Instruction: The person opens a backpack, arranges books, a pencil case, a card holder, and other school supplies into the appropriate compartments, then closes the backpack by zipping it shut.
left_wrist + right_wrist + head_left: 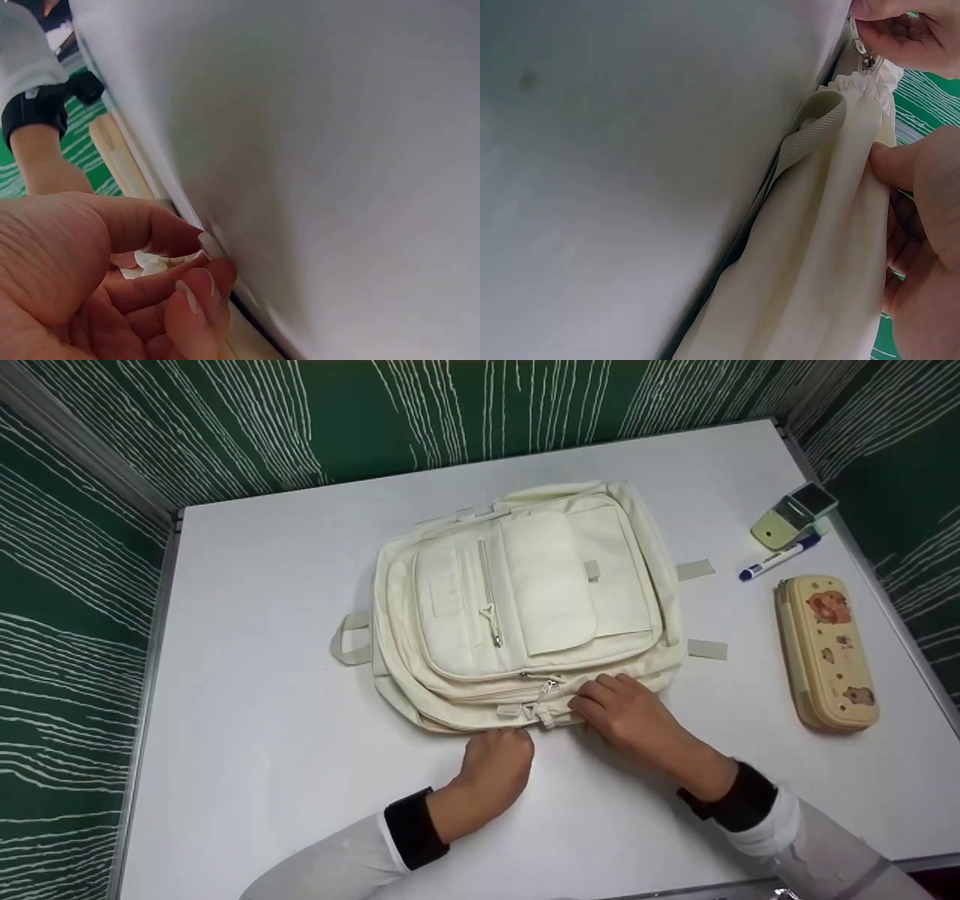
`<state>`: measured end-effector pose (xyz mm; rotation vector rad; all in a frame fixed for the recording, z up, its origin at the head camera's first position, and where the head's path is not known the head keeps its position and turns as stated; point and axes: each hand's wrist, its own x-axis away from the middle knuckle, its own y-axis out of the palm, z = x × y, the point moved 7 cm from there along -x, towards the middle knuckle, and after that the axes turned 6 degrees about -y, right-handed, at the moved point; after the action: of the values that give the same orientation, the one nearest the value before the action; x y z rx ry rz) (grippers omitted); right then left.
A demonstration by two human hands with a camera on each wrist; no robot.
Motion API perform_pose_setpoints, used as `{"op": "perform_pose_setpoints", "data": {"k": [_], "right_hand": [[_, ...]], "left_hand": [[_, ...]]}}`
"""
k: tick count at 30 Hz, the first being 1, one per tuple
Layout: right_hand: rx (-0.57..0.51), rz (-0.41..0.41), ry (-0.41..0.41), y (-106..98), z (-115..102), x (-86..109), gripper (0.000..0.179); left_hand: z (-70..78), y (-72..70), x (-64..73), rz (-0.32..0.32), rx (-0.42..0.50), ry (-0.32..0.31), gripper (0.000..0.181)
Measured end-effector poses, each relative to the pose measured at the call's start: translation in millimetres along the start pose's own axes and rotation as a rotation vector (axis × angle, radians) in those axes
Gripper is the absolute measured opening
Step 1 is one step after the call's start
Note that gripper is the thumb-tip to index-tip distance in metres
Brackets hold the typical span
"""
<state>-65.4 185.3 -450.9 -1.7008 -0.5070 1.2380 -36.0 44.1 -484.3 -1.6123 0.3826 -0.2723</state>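
Observation:
A cream backpack (pixel 551 585) lies flat on the white table, its front pockets facing up and its top handle (pixel 351 639) toward the left. At its near side my left hand (pixel 491 772) pinches a zipper pull, mostly covered by the fingers. The right wrist view shows the metal zipper slider (pixel 867 61) just below those fingers. Farther right along the same side, my right hand (pixel 637 720) grips the bag's side fabric (pixel 810 247) between thumb and fingers. A gathered side pocket and a folded strap (pixel 810 127) hang beside that grip. Other zipper pulls (pixel 491 626) rest on the front.
To the right stands a yellow pencil case (pixel 829 652) with cartoon pictures. Behind it lie a blue-and-white marker (pixel 780 559) and a small green-and-clear object (pixel 793 516). Two strap ends (pixel 707 649) stick out from the bag's base. Green walls with white streaks enclose the table's back and sides.

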Motion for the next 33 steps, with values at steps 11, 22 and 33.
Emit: {"op": "perform_pose_setpoints", "data": {"k": [11, 22, 33], "right_hand": [[-0.029, -0.01, 0.0, 3, 3, 1.1, 0.023], [-0.048, -0.041, 0.014, 0, 5, 0.4, 0.006], [-0.012, -0.021, -0.046, -1, 6, 1.5, 0.008]], "left_hand": [[-15.1, -5.9, 0.7, -0.054, 0.189, -0.05, 0.019], [-42.4, -24.4, 17.1, 0.214, 0.202, 0.01, 0.02], [-103.1, -27.7, 26.9, 0.1, 0.525, -0.221, 0.039]]}}
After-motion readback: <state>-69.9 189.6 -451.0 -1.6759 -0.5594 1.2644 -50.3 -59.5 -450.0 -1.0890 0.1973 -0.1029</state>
